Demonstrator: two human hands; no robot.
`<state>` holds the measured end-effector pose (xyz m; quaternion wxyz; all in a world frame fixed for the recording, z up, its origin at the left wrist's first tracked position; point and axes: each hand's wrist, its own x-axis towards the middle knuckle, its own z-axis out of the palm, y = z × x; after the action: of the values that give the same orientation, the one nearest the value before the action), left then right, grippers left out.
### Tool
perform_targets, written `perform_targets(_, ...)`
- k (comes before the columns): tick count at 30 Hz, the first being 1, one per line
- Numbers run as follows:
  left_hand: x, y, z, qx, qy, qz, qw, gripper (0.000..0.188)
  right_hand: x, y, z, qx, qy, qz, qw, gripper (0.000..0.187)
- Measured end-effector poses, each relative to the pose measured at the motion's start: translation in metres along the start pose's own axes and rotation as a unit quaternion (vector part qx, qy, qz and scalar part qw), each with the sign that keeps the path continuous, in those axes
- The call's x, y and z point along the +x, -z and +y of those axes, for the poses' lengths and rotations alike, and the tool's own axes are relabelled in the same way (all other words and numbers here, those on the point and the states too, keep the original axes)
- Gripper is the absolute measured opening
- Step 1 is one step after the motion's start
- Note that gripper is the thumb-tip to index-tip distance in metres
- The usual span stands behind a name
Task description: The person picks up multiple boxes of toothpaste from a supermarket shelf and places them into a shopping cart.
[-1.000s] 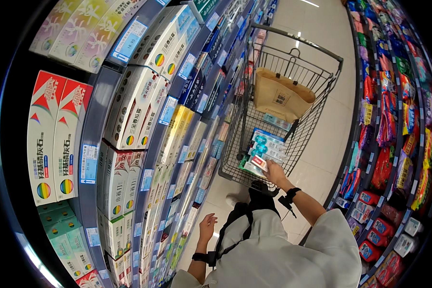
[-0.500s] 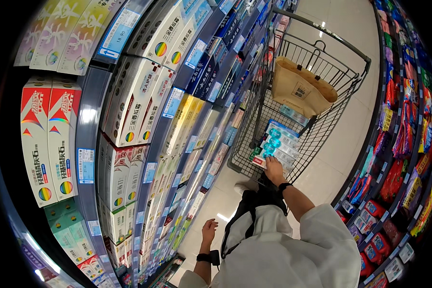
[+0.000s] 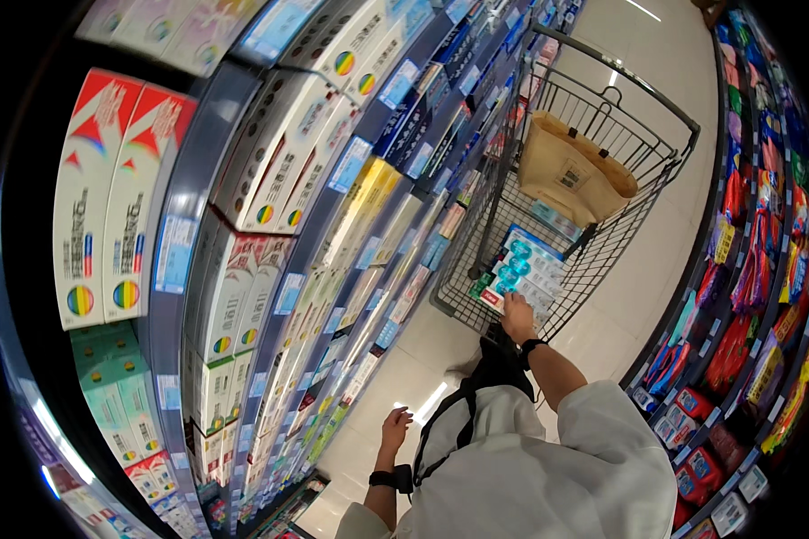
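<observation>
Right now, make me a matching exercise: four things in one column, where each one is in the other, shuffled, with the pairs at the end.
Things
1. Paper bag
2. Left hand
3. Right hand
4. Tall red-and-white boxes

Places
A. At the blue-and-white packages
B. Upright on the shelf at the picture's left
C. Inside the cart, nearer its handle than the packages
D. Outside the cart, apart from the shelf goods

Pairs: 1-C, 2-D, 3-A, 4-B
</observation>
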<state>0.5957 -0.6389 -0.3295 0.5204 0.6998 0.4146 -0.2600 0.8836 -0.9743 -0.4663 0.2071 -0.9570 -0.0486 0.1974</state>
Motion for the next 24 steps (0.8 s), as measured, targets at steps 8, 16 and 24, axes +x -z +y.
perform_targets(8, -0.021, 0.008, -0.065, -0.047, 0.012, 0.023, 0.999, 0.035, -0.038, -0.008, 0.001, -0.026, -0.045, 0.067, 0.996, 0.053)
perform_targets(16, -0.055, 0.019, -0.187, -0.117, 0.054, 0.158, 0.979, 0.048, -0.108, 0.000, -0.018, 0.002, -0.013, 0.199, 0.980, 0.062)
perform_targets(24, -0.105, 0.008, -0.334, -0.353, 0.135, 0.075, 0.923, 0.037, -0.181, -0.041, -0.051, -0.020, -0.004, 0.090, 0.996, 0.052)
